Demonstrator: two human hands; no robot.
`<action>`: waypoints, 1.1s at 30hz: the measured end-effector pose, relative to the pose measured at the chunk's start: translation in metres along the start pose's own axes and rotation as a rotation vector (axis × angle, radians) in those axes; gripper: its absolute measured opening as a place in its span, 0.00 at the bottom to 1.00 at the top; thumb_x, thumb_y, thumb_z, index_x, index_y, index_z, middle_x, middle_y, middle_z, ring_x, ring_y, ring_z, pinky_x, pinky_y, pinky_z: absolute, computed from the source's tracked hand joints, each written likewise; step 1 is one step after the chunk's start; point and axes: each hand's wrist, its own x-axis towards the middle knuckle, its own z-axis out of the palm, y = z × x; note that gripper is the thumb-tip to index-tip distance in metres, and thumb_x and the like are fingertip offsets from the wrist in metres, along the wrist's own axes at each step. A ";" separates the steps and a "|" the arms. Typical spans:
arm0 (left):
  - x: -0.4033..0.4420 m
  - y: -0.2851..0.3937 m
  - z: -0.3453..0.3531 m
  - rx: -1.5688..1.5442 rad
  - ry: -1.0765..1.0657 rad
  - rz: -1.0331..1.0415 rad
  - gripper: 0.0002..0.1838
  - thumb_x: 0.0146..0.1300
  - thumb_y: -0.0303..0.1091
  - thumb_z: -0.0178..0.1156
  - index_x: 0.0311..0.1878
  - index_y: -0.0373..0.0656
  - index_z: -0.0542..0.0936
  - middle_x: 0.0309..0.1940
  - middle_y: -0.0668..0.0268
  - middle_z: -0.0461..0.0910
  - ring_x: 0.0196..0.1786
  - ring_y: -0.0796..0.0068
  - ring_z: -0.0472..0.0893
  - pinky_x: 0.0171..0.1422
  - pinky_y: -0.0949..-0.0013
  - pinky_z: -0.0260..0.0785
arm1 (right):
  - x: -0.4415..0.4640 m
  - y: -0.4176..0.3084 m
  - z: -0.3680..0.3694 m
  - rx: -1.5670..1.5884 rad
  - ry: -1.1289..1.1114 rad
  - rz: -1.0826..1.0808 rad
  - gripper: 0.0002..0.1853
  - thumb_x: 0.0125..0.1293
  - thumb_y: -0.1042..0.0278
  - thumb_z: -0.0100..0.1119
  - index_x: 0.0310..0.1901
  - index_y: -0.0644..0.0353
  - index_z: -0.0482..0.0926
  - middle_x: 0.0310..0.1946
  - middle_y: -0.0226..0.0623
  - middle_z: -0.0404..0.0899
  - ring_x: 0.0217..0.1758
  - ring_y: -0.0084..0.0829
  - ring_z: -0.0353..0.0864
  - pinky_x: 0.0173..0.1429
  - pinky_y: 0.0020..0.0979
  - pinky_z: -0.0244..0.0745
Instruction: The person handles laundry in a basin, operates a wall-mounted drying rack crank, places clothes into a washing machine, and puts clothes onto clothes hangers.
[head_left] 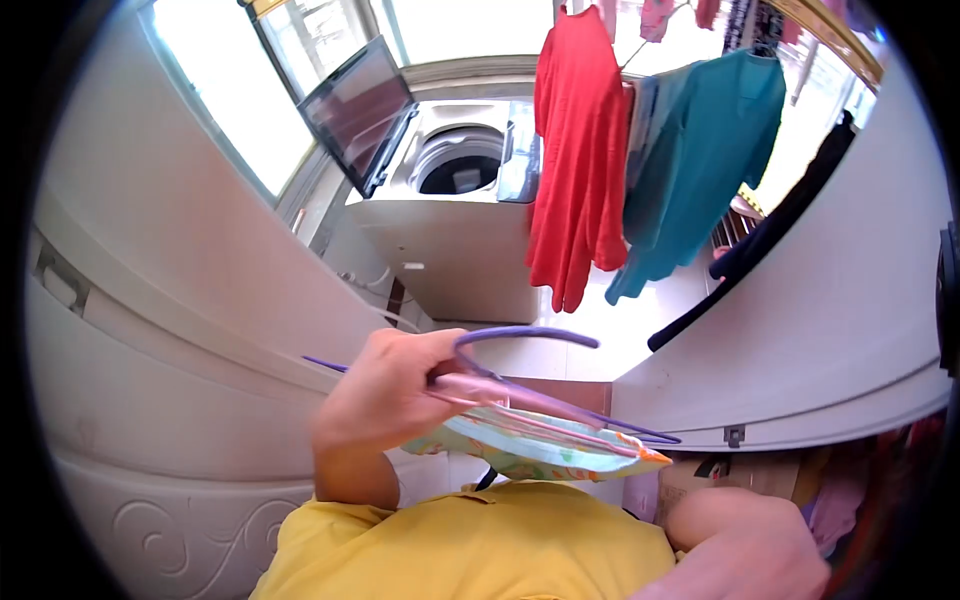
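My left hand (392, 385) is closed around clothes hangers in front of my chest. One is a purple hanger (525, 333), whose curved hook end rises above my fingers. Beneath it are thin pink hanger bars (540, 422). A light blue and yellow patterned garment (530, 450) hangs from the hangers, its lower part out of sight. Of my right side only a bent, blurred arm (745, 545) shows at the lower right; the hand itself is out of view.
Ahead stands a top-loading washing machine (450, 250) with its lid (360, 110) raised. To its right hang a red garment (580, 160) and a teal long-sleeved top (705, 150). White panels (810, 330) flank the opening. A cardboard box (735, 475) sits at the lower right.
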 end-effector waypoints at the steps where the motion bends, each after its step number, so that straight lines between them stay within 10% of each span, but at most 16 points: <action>1: 0.002 0.003 0.007 -0.031 -0.038 -0.063 0.09 0.51 0.31 0.67 0.25 0.37 0.78 0.16 0.71 0.70 0.19 0.81 0.64 0.21 0.73 0.56 | -0.004 -0.005 -0.004 0.093 -0.084 0.012 0.24 0.63 0.75 0.54 0.59 0.74 0.62 0.57 0.59 0.68 0.58 0.47 0.73 0.62 0.37 0.69; 2: 0.001 0.002 0.009 -0.042 -0.069 -0.024 0.09 0.51 0.31 0.67 0.25 0.37 0.78 0.16 0.71 0.70 0.19 0.81 0.64 0.21 0.73 0.56 | -0.008 -0.012 -0.006 0.172 -0.158 0.038 0.31 0.63 0.72 0.56 0.65 0.71 0.56 0.63 0.58 0.61 0.64 0.47 0.68 0.66 0.41 0.64; 4: 0.007 0.003 0.025 -0.130 -0.134 -0.037 0.08 0.52 0.29 0.65 0.33 0.34 0.78 0.26 0.57 0.81 0.24 0.68 0.79 0.30 0.69 0.69 | -0.033 -0.023 -0.020 0.182 -0.497 0.449 0.09 0.59 0.78 0.58 0.42 0.67 0.76 0.43 0.55 0.78 0.45 0.48 0.79 0.50 0.44 0.76; 6: 0.014 0.005 0.053 -0.246 -0.112 -0.042 0.05 0.53 0.24 0.61 0.32 0.32 0.79 0.19 0.64 0.74 0.21 0.78 0.69 0.26 0.73 0.63 | -0.060 -0.034 0.015 -0.046 0.241 0.600 0.12 0.54 0.78 0.65 0.41 0.66 0.78 0.43 0.48 0.80 0.46 0.43 0.82 0.48 0.36 0.77; 9: 0.028 0.016 0.079 -0.342 -0.277 0.195 0.09 0.55 0.23 0.60 0.40 0.34 0.80 0.22 0.72 0.70 0.26 0.86 0.65 0.28 0.79 0.57 | -0.076 -0.036 0.054 -0.475 0.407 0.885 0.12 0.59 0.63 0.63 0.37 0.64 0.78 0.32 0.41 0.81 0.34 0.36 0.82 0.39 0.31 0.75; 10: 0.026 0.046 0.088 -0.456 -0.310 0.118 0.11 0.57 0.30 0.62 0.25 0.41 0.70 0.18 0.76 0.66 0.22 0.90 0.62 0.24 0.81 0.49 | -0.088 -0.040 0.063 -0.568 0.483 0.912 0.15 0.60 0.59 0.61 0.37 0.65 0.78 0.31 0.45 0.80 0.34 0.40 0.81 0.39 0.34 0.74; 12: 0.022 0.073 0.095 -0.536 -0.451 0.070 0.11 0.58 0.30 0.62 0.25 0.43 0.69 0.16 0.79 0.64 0.19 0.92 0.59 0.22 0.82 0.46 | -0.092 -0.057 0.078 -0.755 0.583 1.120 0.17 0.59 0.60 0.63 0.42 0.67 0.77 0.36 0.44 0.81 0.40 0.35 0.83 0.41 0.30 0.75; 13: 0.022 0.081 0.100 -0.561 -0.544 0.104 0.17 0.56 0.27 0.63 0.49 0.32 0.77 0.27 0.76 0.72 0.29 0.89 0.66 0.30 0.82 0.58 | -0.097 -0.064 0.086 -0.796 0.631 1.126 0.17 0.59 0.60 0.63 0.42 0.67 0.77 0.36 0.44 0.81 0.40 0.35 0.83 0.41 0.30 0.75; 16: 0.010 0.126 0.115 -0.582 -0.759 0.271 0.14 0.56 0.26 0.64 0.45 0.33 0.76 0.24 0.76 0.70 0.27 0.89 0.64 0.28 0.81 0.54 | -0.100 -0.097 0.103 -0.816 0.776 1.154 0.26 0.61 0.52 0.61 0.46 0.73 0.75 0.38 0.52 0.80 0.42 0.40 0.83 0.46 0.32 0.75; 20: -0.010 0.186 0.161 -0.673 -0.754 0.526 0.09 0.58 0.27 0.61 0.31 0.37 0.69 0.30 0.72 0.63 0.31 0.84 0.60 0.31 0.79 0.51 | -0.132 -0.108 0.118 -0.877 1.184 0.561 0.33 0.63 0.51 0.58 0.59 0.71 0.65 0.44 0.52 0.76 0.44 0.37 0.80 0.43 0.34 0.76; 25: -0.022 0.261 0.219 -0.759 -0.953 0.578 0.20 0.66 0.24 0.52 0.60 0.37 0.64 0.38 0.65 0.74 0.41 0.80 0.72 0.44 0.76 0.66 | -0.163 -0.184 0.110 -0.508 1.488 0.217 0.18 0.67 0.68 0.55 0.55 0.69 0.71 0.46 0.33 0.77 0.48 0.18 0.75 0.53 0.21 0.70; 33: -0.035 0.360 0.311 -0.511 -0.260 1.055 0.09 0.56 0.25 0.62 0.40 0.36 0.78 0.37 0.64 0.79 0.38 0.73 0.75 0.46 0.70 0.67 | -0.247 -0.319 0.072 -0.376 1.706 -0.037 0.10 0.70 0.65 0.46 0.41 0.65 0.71 0.35 0.44 0.80 0.40 0.34 0.82 0.49 0.33 0.78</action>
